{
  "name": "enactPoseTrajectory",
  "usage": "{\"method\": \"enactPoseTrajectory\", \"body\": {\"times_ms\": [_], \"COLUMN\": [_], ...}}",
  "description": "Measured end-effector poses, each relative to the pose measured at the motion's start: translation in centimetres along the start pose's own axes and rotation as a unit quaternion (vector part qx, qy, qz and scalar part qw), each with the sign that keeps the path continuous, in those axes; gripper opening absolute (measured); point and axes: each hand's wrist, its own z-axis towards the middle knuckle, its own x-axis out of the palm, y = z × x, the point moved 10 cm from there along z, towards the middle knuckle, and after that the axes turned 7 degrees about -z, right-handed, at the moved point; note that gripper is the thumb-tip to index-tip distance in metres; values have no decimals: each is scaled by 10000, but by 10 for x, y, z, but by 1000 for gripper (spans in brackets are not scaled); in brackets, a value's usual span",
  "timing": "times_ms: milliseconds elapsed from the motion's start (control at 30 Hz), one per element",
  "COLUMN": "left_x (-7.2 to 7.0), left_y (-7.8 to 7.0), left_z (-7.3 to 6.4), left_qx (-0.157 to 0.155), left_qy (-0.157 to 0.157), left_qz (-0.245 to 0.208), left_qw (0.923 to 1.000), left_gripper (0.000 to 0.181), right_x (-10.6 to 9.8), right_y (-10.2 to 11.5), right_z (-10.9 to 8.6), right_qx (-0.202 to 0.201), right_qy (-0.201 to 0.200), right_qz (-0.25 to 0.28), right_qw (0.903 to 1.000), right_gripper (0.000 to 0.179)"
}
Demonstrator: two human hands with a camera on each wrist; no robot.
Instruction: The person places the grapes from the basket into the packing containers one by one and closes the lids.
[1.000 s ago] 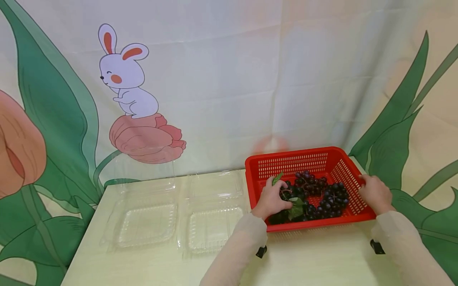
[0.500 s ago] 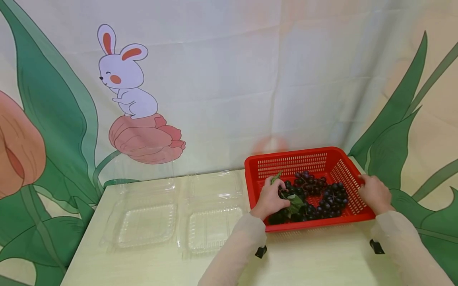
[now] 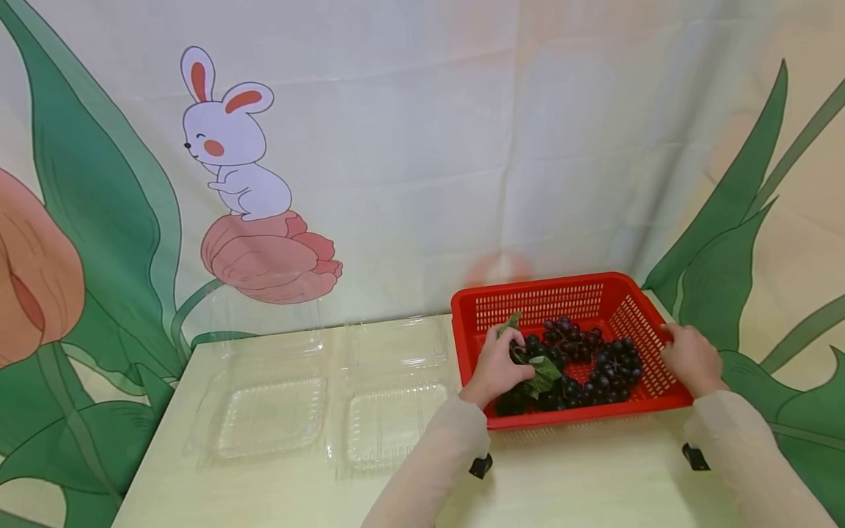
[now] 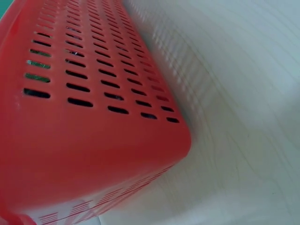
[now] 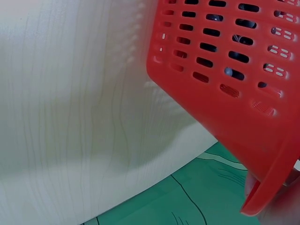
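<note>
A red plastic basket [image 3: 554,422] stands on the table with several bunches of dark grapes [image 3: 610,370] in it. Inside its left end, my left hand [image 3: 496,370] grips the leafy bunch of grapes [image 3: 521,396], thumb and fingers curled at the stem. One green leaf [image 3: 544,374] lies by the thumb, and another leaf [image 3: 511,323] pokes up beyond the fingers. My right hand [image 3: 693,359] holds the basket's right rim, fingers curled over it. The left wrist view has only the basket's outer wall [image 4: 93,140]. At the right wrist, the rim [image 5: 267,192] crosses in front of the fingers.
Left of the basket, two clear plastic clamshell boxes [image 3: 271,418] [image 3: 396,422] lie with lids raised on the pale wooden table [image 3: 264,491]. Behind hangs a printed cloth [image 3: 409,147] with a rabbit and tulips, close against the table's back edge.
My left hand has edged slightly left, and the leaves beside its thumb and fingers have shifted and turned a little. The right hand stays on the rim.
</note>
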Motion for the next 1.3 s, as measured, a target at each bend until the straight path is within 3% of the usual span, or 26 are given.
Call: {"method": "enactPoseTrajectory", "body": {"times_ms": [500, 800, 1133, 1300], "left_x": [-22, -41, -68, -77], "left_y": [-16, -37, -46, -47], "left_z": [1, 1, -3, -9], "left_qx": [40, 420, 778, 802], "left_qy": [-225, -328, -658, -649], "left_qz": [-230, -162, -79, -49], "left_qw": [9995, 9984, 9948, 9947], "left_gripper": [29, 29, 32, 33], "right_x": [1, 1, 0, 0], "right_y": [0, 0, 1, 2], "right_z": [0, 2, 1, 0], "right_qx": [-88, -101, -106, -111], "right_qy": [44, -8, 99, 102], "right_qz": [25, -9, 2, 10], "right_qw": [9999, 9999, 9999, 9999], "right_gripper": [44, 44, 44, 44]}}
